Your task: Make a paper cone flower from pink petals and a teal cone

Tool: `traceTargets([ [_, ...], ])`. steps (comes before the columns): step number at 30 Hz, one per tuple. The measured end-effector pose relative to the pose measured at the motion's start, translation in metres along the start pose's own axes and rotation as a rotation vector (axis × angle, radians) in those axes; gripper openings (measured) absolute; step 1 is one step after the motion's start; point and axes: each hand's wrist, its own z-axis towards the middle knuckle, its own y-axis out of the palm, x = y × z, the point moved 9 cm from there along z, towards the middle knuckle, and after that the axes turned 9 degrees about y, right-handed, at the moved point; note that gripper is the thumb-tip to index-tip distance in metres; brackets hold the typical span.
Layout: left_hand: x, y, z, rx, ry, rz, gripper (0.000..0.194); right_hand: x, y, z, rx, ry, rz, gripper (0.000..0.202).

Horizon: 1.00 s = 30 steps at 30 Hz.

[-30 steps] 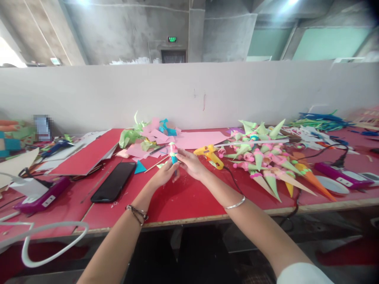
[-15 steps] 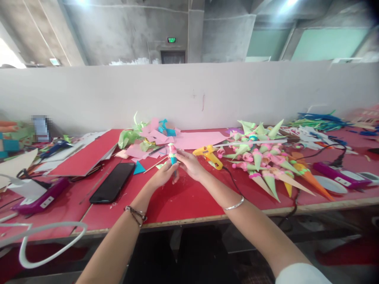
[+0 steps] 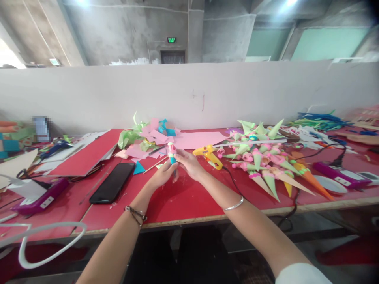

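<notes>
A small paper cone piece [image 3: 172, 150], with a pink swirled top and a blue lower part, stands upright between my hands above the red table [image 3: 189, 201]. My left hand [image 3: 162, 174] is closed round its lower part. From the right, the fingers of my right hand [image 3: 190, 163] pinch its side just under the pink top. A yellow glue gun [image 3: 209, 155] lies just right of my right hand. Farther right is a pile of paper cones [image 3: 260, 157] in green, pink and orange.
A black phone [image 3: 112, 183] lies left of my hands, near a blue paper scrap [image 3: 138, 168]. Pink paper [image 3: 201, 139] and green scraps are behind. Purple power strips [image 3: 340, 174] sit on both sides. A white partition [image 3: 189, 94] rises at the back.
At the far right edge, a blurred tan shape, perhaps a person's arm, now reaches over the table. My hands and the cone piece are almost unchanged.
</notes>
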Motion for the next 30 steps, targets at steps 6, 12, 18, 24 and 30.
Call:
traceTargets([
  [6,-0.005,-0.049,-0.006,0.415,-0.015,0.215,0.034,0.004,-0.019,0.003,0.189,-0.012,-0.157,0.023],
  [12,-0.025,-0.069,-0.015,0.570,-0.162,0.324,0.028,0.020,-0.017,0.005,0.198,-0.006,-0.303,0.016],
  [18,-0.032,-0.069,-0.015,0.556,-0.246,0.329,0.031,0.036,-0.010,0.010,0.121,0.058,-0.326,0.013],
  [24,-0.033,-0.067,-0.015,0.537,-0.270,0.334,0.032,0.044,-0.007,0.010,0.058,0.149,-0.333,0.012],
  [30,-0.033,-0.068,-0.017,0.551,-0.275,0.328,0.031,0.039,0.007,0.000,-0.102,0.201,-0.334,0.011],
])
